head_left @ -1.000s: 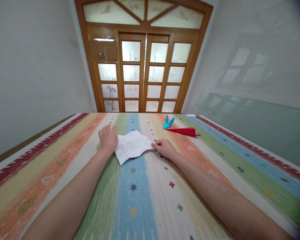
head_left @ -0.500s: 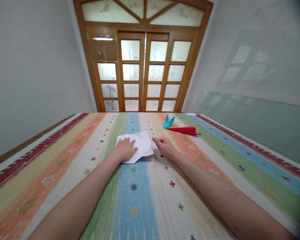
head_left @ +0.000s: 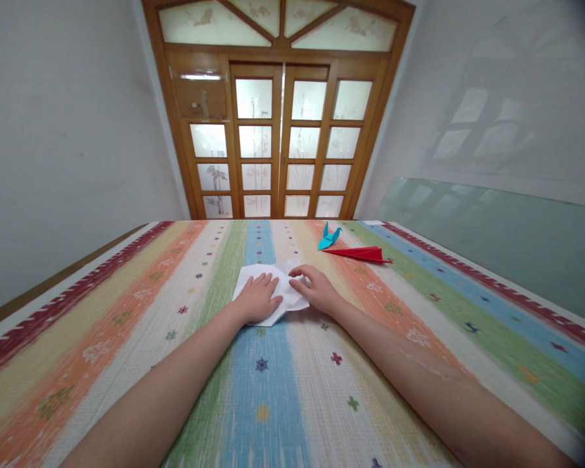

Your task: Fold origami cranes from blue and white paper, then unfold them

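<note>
A folded sheet of white paper [head_left: 288, 301] lies on the patterned tablecloth in front of me, its right part slightly raised. My left hand [head_left: 256, 301] rests flat on top of it, fingers spread, pressing the left and middle part. Over the right edge of the sheet is my right hand [head_left: 318, 290]. Its thumb and index finger are apart, with the fingertips above or touching the paper; contact is hard to tell. The other fingers of that hand curl and are partly hidden.
Farther back on the right lie a blue origami crane [head_left: 328, 239] and a folded red paper plane [head_left: 359, 254]. A striped tablecloth [head_left: 263, 396] covers the table. Glass-paned wooden doors [head_left: 283, 143] stand beyond, and a pale green glass panel [head_left: 487, 234] leans along the right wall.
The paper and my left hand have shifted a little right and nearer to me. My right hand has moved left onto the paper's edge, its thumb and index finger parting.
</note>
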Available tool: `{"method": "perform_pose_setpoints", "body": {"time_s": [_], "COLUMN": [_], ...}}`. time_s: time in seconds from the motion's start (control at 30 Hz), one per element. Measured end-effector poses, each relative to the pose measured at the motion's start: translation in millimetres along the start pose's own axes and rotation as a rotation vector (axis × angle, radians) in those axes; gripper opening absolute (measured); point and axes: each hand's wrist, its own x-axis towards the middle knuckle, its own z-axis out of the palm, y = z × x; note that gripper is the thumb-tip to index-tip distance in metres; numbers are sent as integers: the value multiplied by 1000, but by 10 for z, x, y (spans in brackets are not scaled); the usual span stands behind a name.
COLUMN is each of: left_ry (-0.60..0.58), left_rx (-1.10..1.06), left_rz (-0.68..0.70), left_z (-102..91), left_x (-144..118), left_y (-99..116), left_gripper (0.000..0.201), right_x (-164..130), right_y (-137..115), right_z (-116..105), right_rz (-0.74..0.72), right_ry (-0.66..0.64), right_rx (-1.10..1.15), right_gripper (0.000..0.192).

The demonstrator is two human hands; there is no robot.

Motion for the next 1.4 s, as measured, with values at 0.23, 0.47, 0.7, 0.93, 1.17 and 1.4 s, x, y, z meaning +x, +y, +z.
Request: {"method": "perform_pose_setpoints", "body": {"time_s": [0.23, 0.47, 0.7, 0.93, 1.17, 1.4], "left_ry": [39, 43, 46, 69, -6, -73], "left_rx": [-6, 25, 61, 103, 59, 13], "left_rz": [-40, -184, -329, -304, -76, 160], "left_z": [19, 28, 28, -3, 34, -79], "left_x": [42, 56, 56, 4, -12, -94], "left_y": [-100, -341, -569, -449, -46, 151], "left_gripper": [62, 65, 71, 67, 69, 75], "right_x": [-45, -65, -90, -56, -24, -16], "right_y": [127, 90, 4, 31, 125, 285], "right_z": [-53, -86, -23, 80, 138, 93], "right_rz": [-26, 45, 116, 198, 276, 376], "right_ry": [-355, -569, -589, -525, -475, -381], "right_rx": [-151, -317, -427, -502, -546, -584], "right_gripper": [77, 98, 86, 71, 65, 60]}}
